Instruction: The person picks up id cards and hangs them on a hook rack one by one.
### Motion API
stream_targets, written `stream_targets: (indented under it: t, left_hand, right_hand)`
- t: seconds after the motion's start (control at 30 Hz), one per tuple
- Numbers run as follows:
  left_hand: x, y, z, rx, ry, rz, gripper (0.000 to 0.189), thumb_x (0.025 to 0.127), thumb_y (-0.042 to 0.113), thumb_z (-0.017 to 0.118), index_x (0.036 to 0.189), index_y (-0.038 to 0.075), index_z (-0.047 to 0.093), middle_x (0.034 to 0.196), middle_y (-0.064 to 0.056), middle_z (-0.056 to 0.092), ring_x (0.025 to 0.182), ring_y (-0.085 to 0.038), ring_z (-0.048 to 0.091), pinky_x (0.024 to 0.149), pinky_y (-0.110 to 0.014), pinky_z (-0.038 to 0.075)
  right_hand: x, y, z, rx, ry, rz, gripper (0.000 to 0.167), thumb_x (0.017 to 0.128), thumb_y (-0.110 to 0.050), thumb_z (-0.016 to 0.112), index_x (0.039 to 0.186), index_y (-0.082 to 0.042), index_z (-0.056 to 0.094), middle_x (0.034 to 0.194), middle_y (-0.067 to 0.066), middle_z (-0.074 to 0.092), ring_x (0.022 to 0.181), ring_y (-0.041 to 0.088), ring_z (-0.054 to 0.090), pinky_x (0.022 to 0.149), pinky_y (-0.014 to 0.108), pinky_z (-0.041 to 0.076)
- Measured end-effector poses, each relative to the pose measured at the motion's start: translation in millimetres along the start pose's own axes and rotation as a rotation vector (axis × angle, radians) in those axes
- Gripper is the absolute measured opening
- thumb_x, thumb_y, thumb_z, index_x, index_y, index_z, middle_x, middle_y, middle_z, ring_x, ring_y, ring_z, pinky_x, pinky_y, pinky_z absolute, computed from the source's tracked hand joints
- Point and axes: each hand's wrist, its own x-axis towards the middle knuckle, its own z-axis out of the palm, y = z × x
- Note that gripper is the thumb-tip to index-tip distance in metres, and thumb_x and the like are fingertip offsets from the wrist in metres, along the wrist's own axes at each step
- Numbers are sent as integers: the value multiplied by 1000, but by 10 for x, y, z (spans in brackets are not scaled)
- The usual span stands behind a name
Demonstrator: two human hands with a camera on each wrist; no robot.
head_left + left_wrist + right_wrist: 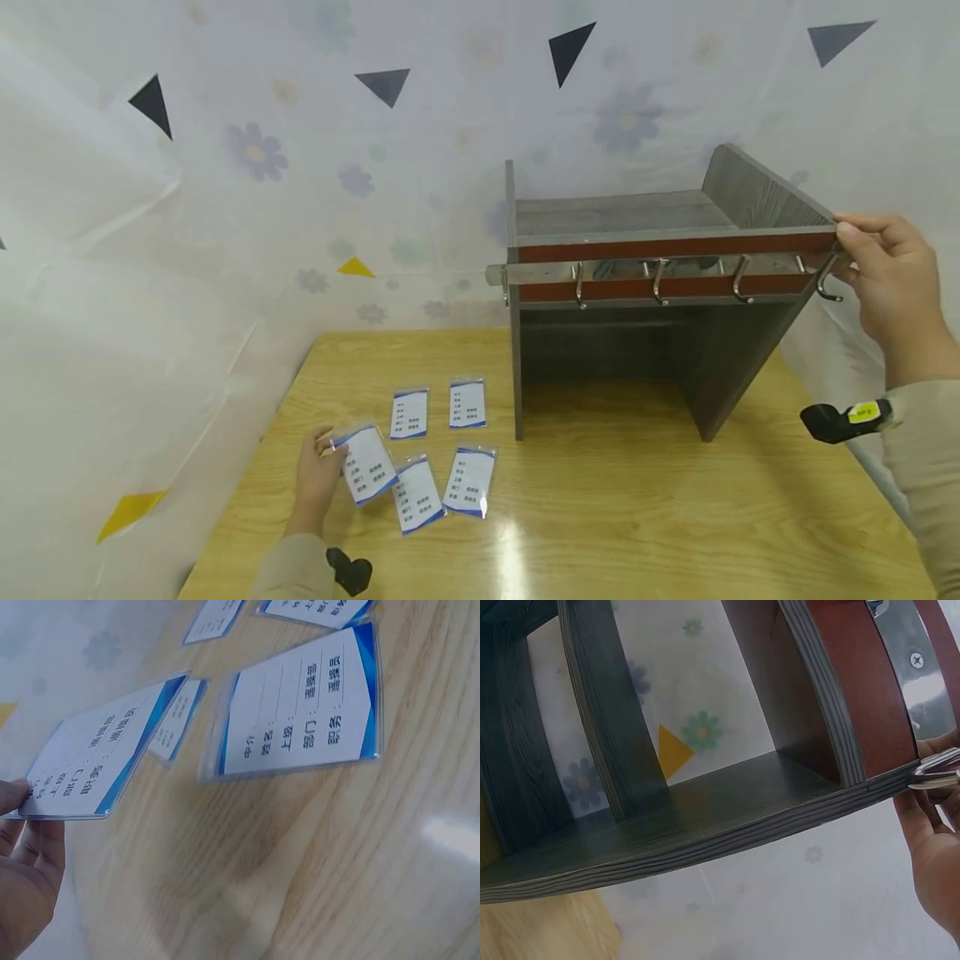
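My left hand (318,475) pinches a name badge (369,467) in a clear sleeve by its left edge, thumb on the printed face. The badge is white with blue corners and dark print, and it is tilted above the table. On the table beside it lie several more badges (470,482) of the same kind. My right hand (900,279) grips the upper right front corner of a grey wooden hook rack (750,367), thumb in front, other fingers partly hidden behind. Beside the thumb is the end hook (828,283) of the rack's metal rail (551,272).
The rack stands on a wood-grain table (600,508), its side panels reaching toward me. Several hooks (657,283) jut from the rail over a reddish-brown strip (637,248). Behind the table hangs a pale flower-patterned sheet (435,183) with triangles on it.
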Motion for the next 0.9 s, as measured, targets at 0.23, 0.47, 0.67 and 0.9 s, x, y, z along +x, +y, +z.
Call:
stream_targets:
  t: [0.23,0.47,0.67,0.9]
  left_hand:
    - [-34,169,116,-81,8,30,45,86,5,47,128,8,31,113,-13,46,80,-17,52,65,-24,46]
    - [-59,315,193,-162,8,68,42,85,4,49,123,10,35,110,-9,48,77,-15,53,65,-24,46]
    - [-91,454,267,-223,3,106,41,84,3,49,122,7,36,108,-9,49,74,-11,53,64,-25,47]
    - [-122,618,358,-252,-27,164,38,84,1,49,120,7,39,104,-10,51,73,-13,55,64,-29,48]
  right_hand:
    - [-18,10,29,17,-5,-15,21,79,-8,61,98,-1,60,87,3,55,68,8,50,55,12,45]
    - [-20,4,37,13,0,7,21,79,-9,61,99,-2,60,89,3,53,71,8,50,57,13,45]
    - [-25,1,42,5,5,6,22,79,-10,60,99,-2,60,92,3,51,72,8,49,57,12,45]
    - [-33,-11,40,-4,11,-2,21,80,-10,59,100,-2,59,93,3,51,73,8,49,57,12,45]
